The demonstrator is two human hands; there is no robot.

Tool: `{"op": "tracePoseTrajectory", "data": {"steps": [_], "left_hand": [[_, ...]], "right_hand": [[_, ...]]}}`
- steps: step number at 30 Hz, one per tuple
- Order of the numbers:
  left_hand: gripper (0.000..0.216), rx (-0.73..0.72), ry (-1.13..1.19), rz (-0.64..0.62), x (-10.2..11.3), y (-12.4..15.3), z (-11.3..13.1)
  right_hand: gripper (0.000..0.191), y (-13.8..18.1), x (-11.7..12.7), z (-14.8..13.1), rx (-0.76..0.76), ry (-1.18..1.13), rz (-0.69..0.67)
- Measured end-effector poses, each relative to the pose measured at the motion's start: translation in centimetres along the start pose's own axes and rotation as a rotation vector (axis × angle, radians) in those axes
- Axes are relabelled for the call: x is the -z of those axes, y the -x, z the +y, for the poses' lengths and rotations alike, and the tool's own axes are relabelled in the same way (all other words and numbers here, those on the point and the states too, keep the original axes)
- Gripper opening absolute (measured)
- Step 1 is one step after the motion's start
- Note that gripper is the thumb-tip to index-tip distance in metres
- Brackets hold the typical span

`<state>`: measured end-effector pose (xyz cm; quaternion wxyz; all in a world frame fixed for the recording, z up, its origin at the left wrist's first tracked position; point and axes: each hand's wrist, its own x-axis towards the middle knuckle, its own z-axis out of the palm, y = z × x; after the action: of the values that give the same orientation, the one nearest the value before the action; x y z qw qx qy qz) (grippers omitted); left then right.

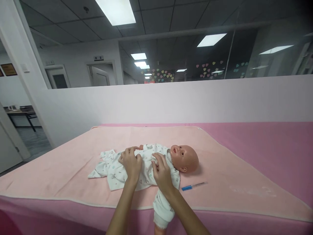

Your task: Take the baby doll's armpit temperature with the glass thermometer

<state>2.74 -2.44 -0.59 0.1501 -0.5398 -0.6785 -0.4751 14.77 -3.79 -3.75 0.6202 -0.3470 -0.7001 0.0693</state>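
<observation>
A baby doll lies on its back, head to the right, its mouth open. It wears a white printed gown, whose lower end spreads out to the left. My left hand rests on the gown over the doll's middle, thumb and fingers apart. Over the chest, my right hand touches the gown with curved fingers, a gap showing between thumb and forefinger. The near sleeve passes under my right wrist toward me, and part of the doll's arm shows below it. The doll's far hand shows beyond my left fingers.
Beneath the doll is a peach blanket over a pink surface. A blue-ended thermometer or pen-like stick lies right of the near sleeve. Behind stands a low white wall with glass above. A doorway and a desk are at the left.
</observation>
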Motion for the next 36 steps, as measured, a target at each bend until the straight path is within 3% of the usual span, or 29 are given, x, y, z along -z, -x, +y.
{"op": "tracePoseTrajectory", "data": {"steps": [4, 6, 8, 13, 17, 20, 23, 26, 31, 36], "left_hand": [[0.025, -0.279, 0.275, -0.451, -0.9, -1.7, 1.3], [0.025, -0.294, 0.373, -0.648, -1.5, -1.6, 1.4], [0.025, -0.271, 0.461, -0.736, -1.7, -1.3, 1.2], [0.023, -0.281, 0.668, -0.756, -1.2, -0.9, 0.8], [0.021, -0.323, 0.613, -0.75, -1.3, -0.7, 0.7], [0.021, -0.23, 0.621, -0.805, -1.8, -0.9, 0.6], [0.03, -0.112, 0.677, -0.947, -2.1, -1.7, 0.4], [0.028, -0.133, 0.667, -1.07, -1.9, -2.6, 0.3], [0.026, -0.272, 0.499, -0.996, -1.4, -2.1, 0.5], [0.019, -0.147, 0.444, -1.007, -1.5, -1.9, 0.7]], "right_hand": [[0.025, 3.0, 5.3, 0.9, -0.094, 0.052, 0.142], [0.025, 4.9, 8.4, 2.7, -0.147, 0.159, 0.12], [0.028, 6.6, 11.1, 5.3, -0.191, 0.344, 0.048], [0.037, 8.4, 14.1, 11.0, -0.176, 0.672, -0.082], [0.036, 8.1, 14.1, 12.3, -0.152, 0.781, -0.169], [0.035, 7.7, 14.6, 11.9, -0.188, 0.817, -0.206], [0.035, 7.1, 15.9, 11.0, -0.258, 0.749, -0.322], [0.034, 6.3, 17.4, 9.7, -0.343, 0.716, -0.358], [0.031, 5.4, 18.8, 7.8, -0.374, 0.625, -0.357], [0.033, 4.3, 19.1, 5.8, -0.45, 0.543, -0.387]]}}
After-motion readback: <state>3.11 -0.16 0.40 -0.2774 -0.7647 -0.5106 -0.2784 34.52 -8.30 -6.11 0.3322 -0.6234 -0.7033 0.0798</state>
